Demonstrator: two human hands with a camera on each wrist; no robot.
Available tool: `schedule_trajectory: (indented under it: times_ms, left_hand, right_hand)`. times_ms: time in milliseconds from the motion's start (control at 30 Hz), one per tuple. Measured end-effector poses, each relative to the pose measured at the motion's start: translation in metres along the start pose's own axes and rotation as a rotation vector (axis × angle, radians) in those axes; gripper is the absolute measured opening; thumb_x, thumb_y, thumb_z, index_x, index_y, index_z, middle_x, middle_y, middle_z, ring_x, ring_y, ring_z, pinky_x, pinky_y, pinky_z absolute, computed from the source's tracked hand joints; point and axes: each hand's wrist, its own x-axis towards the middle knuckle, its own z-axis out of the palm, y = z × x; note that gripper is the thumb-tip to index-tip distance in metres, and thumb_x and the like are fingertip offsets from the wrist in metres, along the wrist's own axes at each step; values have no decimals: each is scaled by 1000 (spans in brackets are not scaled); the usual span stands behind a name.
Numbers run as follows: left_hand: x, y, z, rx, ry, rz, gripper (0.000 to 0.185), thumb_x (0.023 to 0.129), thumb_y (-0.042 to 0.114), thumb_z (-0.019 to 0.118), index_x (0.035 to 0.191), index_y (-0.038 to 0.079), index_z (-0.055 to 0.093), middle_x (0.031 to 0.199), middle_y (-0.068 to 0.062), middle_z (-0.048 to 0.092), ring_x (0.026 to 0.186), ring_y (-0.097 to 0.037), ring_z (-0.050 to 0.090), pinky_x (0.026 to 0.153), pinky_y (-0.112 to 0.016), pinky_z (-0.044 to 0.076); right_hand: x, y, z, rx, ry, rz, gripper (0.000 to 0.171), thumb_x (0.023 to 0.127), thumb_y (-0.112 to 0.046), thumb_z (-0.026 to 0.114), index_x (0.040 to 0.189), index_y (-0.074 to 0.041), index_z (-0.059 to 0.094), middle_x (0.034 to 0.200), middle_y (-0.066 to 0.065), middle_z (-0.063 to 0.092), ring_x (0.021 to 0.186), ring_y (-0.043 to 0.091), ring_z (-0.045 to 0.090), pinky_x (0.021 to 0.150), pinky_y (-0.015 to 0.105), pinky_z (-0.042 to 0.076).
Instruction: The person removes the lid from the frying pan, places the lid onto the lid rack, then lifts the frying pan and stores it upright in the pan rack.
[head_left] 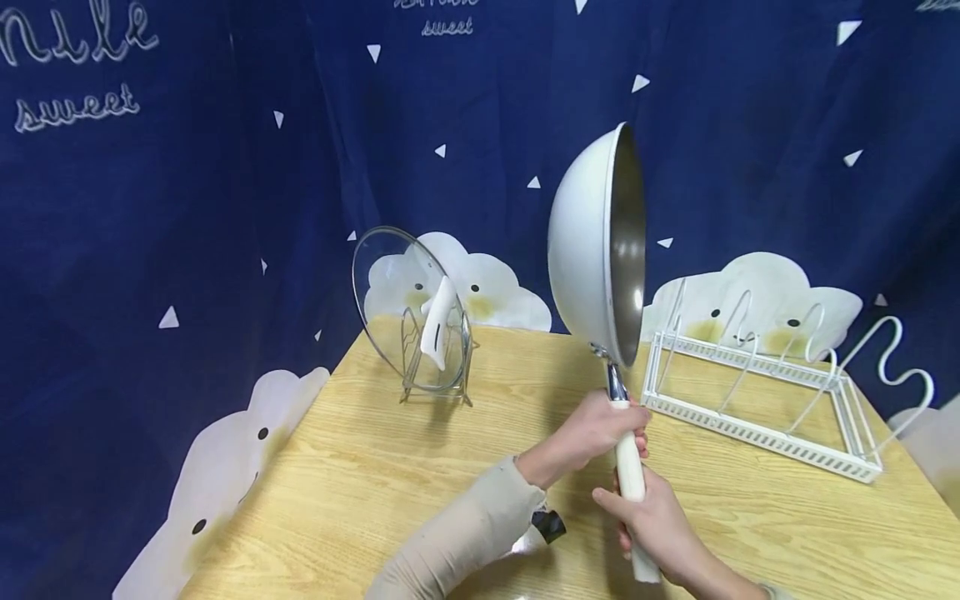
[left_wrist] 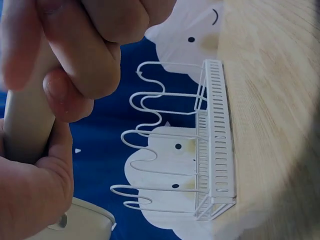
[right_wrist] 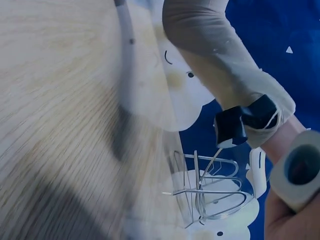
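Near the table's front edge, right hand and left hand both wrapped the handle of the white wok, held upright above the wooden table. White wire rack sat just right of the wok; glass lid in its stand toward the back left corner. Blue cloud-print curtain hung behind.

One wok, one glass lid, two wire racks.

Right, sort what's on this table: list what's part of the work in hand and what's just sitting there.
In hand:
- wok, held up on its side above the table
- its white handle, with both hands on it: left hand higher, right hand lower

Sitting there:
- white wire rack, nothing in it
- glass lid upright in a small metal stand
- wooden table
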Motion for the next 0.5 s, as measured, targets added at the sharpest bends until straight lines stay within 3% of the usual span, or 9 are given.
schedule_trajectory:
  times_ms: [200, 500]
  left_hand:
    - [0, 6, 7, 64, -15, -8, 18, 86, 4, 60, 74, 9, 49, 59, -5, 55, 51, -14, 58, 54, -26, 54]
    - [8, 22, 26, 305, -22, 1, 20, 87, 14, 63, 70, 6, 56, 58, -3, 61, 51, -13, 61, 56, -23, 51]
  right_hand:
    - [-1, 8, -8, 5, -12, -94, 22, 83, 3, 60, 92, 4, 40, 45, 2, 43, 34, 12, 45, 32, 35, 44]
    - [-3, 11, -27, 82, -77, -271, 19, 86, 10, 54, 90, 5, 36, 42, 5, 43, 33, 8, 46, 29, 35, 40]
